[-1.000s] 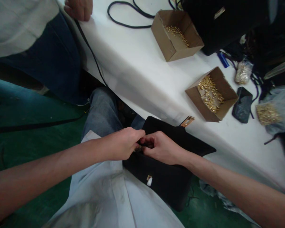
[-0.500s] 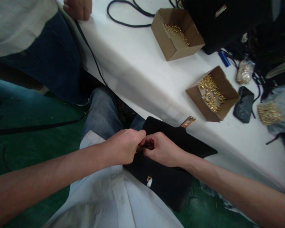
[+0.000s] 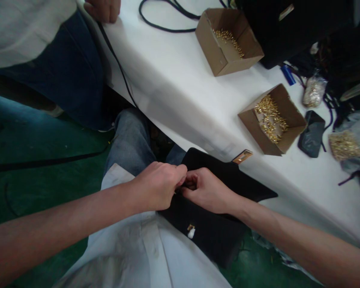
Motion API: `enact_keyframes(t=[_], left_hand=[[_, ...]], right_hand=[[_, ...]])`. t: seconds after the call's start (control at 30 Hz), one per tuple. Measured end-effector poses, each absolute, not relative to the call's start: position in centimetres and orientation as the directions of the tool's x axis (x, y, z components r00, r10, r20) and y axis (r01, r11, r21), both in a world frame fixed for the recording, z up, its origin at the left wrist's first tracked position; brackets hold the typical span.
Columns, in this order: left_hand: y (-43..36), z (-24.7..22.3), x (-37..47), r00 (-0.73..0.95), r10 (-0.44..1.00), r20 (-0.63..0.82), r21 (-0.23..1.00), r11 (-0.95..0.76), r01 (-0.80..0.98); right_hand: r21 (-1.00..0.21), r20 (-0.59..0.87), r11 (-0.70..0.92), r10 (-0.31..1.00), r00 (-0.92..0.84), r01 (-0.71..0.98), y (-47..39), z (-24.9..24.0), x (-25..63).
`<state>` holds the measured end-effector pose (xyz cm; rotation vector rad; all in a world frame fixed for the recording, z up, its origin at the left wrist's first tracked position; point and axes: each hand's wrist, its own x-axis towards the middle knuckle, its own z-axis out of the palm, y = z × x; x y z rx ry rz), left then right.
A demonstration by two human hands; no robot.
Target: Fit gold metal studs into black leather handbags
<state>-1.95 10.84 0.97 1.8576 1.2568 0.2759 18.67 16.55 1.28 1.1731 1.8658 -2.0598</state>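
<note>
A black handbag (image 3: 208, 230) rests on my lap with its flap (image 3: 243, 180) folded back against the table's edge. The flap carries a gold clasp plate (image 3: 242, 157), and a gold turn lock (image 3: 191, 231) with a bit of white wrapping sits on the bag's front. My left hand (image 3: 163, 184) is closed in a fist over the bag's opening. Right beside it my right hand (image 3: 205, 190) pinches with thumb and curled fingers, the fingertips of both hands meeting. What they grip is small and hidden between the fingers.
On the white table (image 3: 168, 60) stand a cardboard box (image 3: 222, 60) and a second box (image 3: 258, 132), both holding small gold pieces. Beyond lie a black phone-like object (image 3: 311, 134) and bagged gold parts (image 3: 345, 146). Another person's hand (image 3: 105, 10) rests at the table's far left.
Both hands stay together at the bag's opening, with slight finger movement. A dark thing glimpsed between the fingers earlier is now mostly hidden. The view has shifted a little.
</note>
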Motion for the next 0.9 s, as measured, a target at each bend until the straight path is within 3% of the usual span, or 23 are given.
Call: enact_keyframes(t=[0.5, 0.9], left_hand=[[9.89, 0.24, -1.71, 0.495, 0.846, -0.199, 0.782, -0.167, 0.601], [10.12, 0.08, -2.20, 0.436, 0.836, -0.334, 0.778, -0.016, 0.628]], right_hand=[[-0.781, -0.612, -0.199, 0.428, -0.665, 0.592, 16.27, 1.46, 18.57], [-0.778, -0.617, -0.180, 0.403, -0.676, 0.602, 16.18, 1.38, 18.49]])
